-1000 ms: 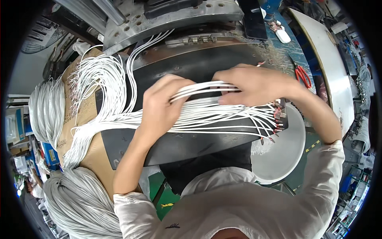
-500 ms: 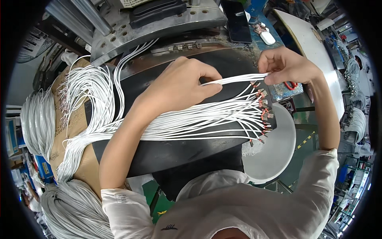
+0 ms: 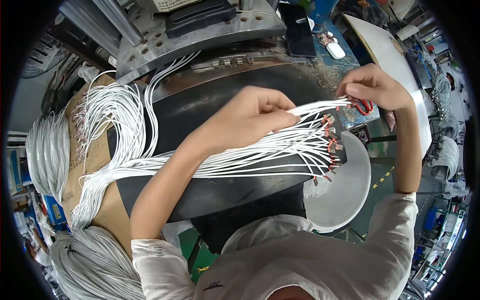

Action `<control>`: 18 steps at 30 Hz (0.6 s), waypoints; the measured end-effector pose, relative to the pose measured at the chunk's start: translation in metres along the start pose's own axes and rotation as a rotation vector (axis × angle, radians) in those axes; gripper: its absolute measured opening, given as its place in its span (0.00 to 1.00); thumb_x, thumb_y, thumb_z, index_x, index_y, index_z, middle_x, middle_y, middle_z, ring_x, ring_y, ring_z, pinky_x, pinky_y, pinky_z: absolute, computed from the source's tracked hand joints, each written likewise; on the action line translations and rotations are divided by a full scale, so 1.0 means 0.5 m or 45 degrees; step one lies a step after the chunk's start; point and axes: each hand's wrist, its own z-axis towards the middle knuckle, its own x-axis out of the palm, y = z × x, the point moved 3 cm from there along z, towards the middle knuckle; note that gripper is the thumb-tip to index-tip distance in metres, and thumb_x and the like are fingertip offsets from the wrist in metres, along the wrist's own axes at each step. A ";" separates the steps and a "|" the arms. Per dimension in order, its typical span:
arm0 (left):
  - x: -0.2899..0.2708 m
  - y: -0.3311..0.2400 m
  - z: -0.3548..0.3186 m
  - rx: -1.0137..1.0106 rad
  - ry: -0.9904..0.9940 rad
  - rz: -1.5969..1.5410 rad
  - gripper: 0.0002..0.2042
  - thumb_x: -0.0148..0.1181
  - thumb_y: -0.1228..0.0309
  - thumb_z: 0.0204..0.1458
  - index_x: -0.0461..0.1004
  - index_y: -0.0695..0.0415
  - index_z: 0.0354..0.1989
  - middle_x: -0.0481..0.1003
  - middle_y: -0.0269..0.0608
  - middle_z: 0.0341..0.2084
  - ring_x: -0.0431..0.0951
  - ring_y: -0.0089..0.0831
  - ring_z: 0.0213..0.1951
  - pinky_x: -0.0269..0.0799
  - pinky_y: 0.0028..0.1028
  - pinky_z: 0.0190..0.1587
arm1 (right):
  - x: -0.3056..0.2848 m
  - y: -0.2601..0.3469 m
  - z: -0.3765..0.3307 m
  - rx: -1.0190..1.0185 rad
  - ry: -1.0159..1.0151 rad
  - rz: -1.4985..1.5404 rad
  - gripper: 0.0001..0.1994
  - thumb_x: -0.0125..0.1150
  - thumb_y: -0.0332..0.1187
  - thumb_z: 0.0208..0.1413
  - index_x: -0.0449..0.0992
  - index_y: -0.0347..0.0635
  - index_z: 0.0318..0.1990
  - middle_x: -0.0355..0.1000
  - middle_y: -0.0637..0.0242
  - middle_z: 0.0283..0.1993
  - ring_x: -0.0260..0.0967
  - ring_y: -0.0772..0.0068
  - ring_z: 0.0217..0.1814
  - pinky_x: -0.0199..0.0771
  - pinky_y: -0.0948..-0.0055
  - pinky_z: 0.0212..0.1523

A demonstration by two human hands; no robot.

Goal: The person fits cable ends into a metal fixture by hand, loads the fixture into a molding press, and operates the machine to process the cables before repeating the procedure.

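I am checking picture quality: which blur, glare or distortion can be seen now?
Head view: the left hand looks slightly blurred, perhaps from motion; metal columns carry bright highlights; the metal plate looks bowed, probably from lens distortion; corners are black.

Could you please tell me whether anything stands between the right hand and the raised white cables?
Nothing visible does: the right hand is at the tips of the white cables; a red-handled tool lies beyond.

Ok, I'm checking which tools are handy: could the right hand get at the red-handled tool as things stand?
Probably yes: the red-handled tool shows just below the right hand, its handles largely uncovered, though the fingers are at the ends of the white wires.
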 end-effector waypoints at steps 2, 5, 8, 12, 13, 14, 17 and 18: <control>0.049 0.005 0.015 0.039 0.101 -0.192 0.13 0.60 0.68 0.61 0.78 0.67 0.46 0.76 0.34 0.27 0.69 0.15 0.26 0.63 0.19 0.29 | -0.014 -0.013 0.021 -0.020 0.062 -0.071 0.23 0.60 0.49 0.64 0.78 0.33 0.47 0.77 0.62 0.43 0.72 0.72 0.47 0.71 0.72 0.49; 0.116 0.018 0.039 0.081 0.069 -0.485 0.13 0.56 0.69 0.63 0.75 0.66 0.50 0.75 0.33 0.27 0.67 0.14 0.25 0.61 0.18 0.27 | 0.022 -0.030 0.114 -0.394 -0.052 0.210 0.30 0.53 0.57 0.64 0.78 0.32 0.48 0.76 0.57 0.49 0.72 0.64 0.54 0.68 0.64 0.59; 0.109 0.030 0.045 0.104 -0.176 -0.681 0.13 0.54 0.70 0.65 0.72 0.65 0.53 0.75 0.33 0.28 0.66 0.14 0.25 0.59 0.18 0.26 | 0.125 0.044 0.186 -0.440 0.302 0.428 0.33 0.48 0.60 0.65 0.78 0.32 0.48 0.73 0.52 0.55 0.69 0.58 0.61 0.61 0.60 0.67; 0.010 0.062 -0.025 0.026 -0.286 -0.218 0.15 0.54 0.69 0.66 0.70 0.61 0.57 0.74 0.34 0.32 0.67 0.14 0.25 0.60 0.17 0.25 | 0.153 0.061 0.236 -0.244 0.000 0.036 0.31 0.48 0.57 0.67 0.75 0.32 0.54 0.70 0.46 0.59 0.66 0.50 0.64 0.58 0.60 0.70; -0.006 0.070 -0.045 -0.009 -0.294 -0.285 0.14 0.53 0.69 0.66 0.71 0.61 0.57 0.75 0.35 0.33 0.69 0.15 0.26 0.63 0.18 0.26 | 0.150 0.036 0.262 -0.301 -0.230 -0.313 0.29 0.50 0.54 0.67 0.73 0.32 0.55 0.71 0.46 0.58 0.67 0.49 0.63 0.59 0.59 0.69; -0.020 0.073 -0.060 -0.039 -0.298 -0.350 0.14 0.53 0.69 0.66 0.71 0.61 0.56 0.75 0.36 0.33 0.70 0.17 0.26 0.65 0.19 0.27 | 0.148 0.017 0.287 -0.350 -0.466 -0.668 0.27 0.52 0.51 0.67 0.72 0.33 0.57 0.71 0.45 0.57 0.67 0.48 0.63 0.60 0.58 0.67; -0.030 0.072 -0.079 -0.079 -0.331 -0.460 0.13 0.54 0.70 0.65 0.72 0.62 0.54 0.76 0.38 0.35 0.73 0.18 0.27 0.69 0.20 0.29 | 0.190 -0.001 0.318 -0.338 -0.712 -1.045 0.24 0.55 0.46 0.66 0.70 0.34 0.59 0.71 0.45 0.55 0.68 0.46 0.59 0.64 0.56 0.62; -0.029 0.070 -0.082 -0.082 -0.342 -0.506 0.12 0.55 0.71 0.65 0.72 0.62 0.53 0.76 0.39 0.36 0.74 0.19 0.28 0.71 0.20 0.30 | 0.210 -0.002 0.320 -0.269 -0.730 -1.077 0.23 0.57 0.43 0.65 0.69 0.34 0.59 0.72 0.46 0.54 0.69 0.46 0.57 0.66 0.55 0.58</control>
